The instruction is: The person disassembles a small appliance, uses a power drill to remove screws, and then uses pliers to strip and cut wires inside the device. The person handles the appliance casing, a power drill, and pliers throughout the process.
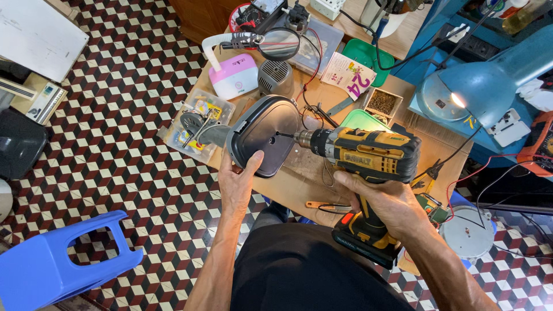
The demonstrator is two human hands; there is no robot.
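Gripping the dark oval appliance housing [265,133] at the frame's centre, our left hand [237,179] wraps fingers round its lower edge. Our right hand [385,203] clasps the yellow cordless drill [368,156], bit touching the housing. Behind lie the cluttered wooden workbench [299,184] and, upper right, a blue desk lamp [478,86].

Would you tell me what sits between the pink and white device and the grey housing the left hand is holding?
In the head view, a small round grey speaker-like grille sits on the bench between the pink and white device and the grey housing.
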